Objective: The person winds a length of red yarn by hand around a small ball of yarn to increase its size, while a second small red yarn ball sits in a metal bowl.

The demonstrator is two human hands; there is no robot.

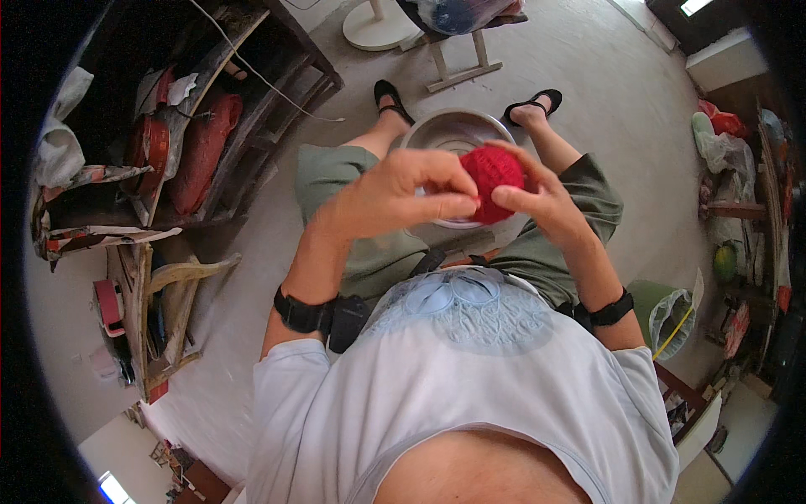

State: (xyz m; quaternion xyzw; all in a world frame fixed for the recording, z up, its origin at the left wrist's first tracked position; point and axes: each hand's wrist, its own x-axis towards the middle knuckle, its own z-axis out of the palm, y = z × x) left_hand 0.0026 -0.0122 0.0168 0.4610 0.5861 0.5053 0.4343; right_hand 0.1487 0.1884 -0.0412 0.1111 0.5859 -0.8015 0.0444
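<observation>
A ball of red yarn (pixel 495 181) is up in front of me, over a metal basin (pixel 426 128) on the floor between my feet. My right hand (pixel 547 195) is wrapped round the ball's right side, thumb in front and fingers behind. On the other side my left hand (pixel 411 191) pinches at the ball's left edge, thumb and forefinger closed. A bit of red shows at those fingertips, seemingly a strand of the yarn. The left hand is slightly blurred. The basin's near part is hidden behind my hands.
A wooden stool (pixel 457 63) bearing a plastic-wrapped bundle stands beyond my feet, beside a round white base (pixel 382 25). Dark wooden shelving (pixel 277 92) leans at the left, with a wooden chair (pixel 180 277) below it. A green lined bin (pixel 659 307) stands at my right.
</observation>
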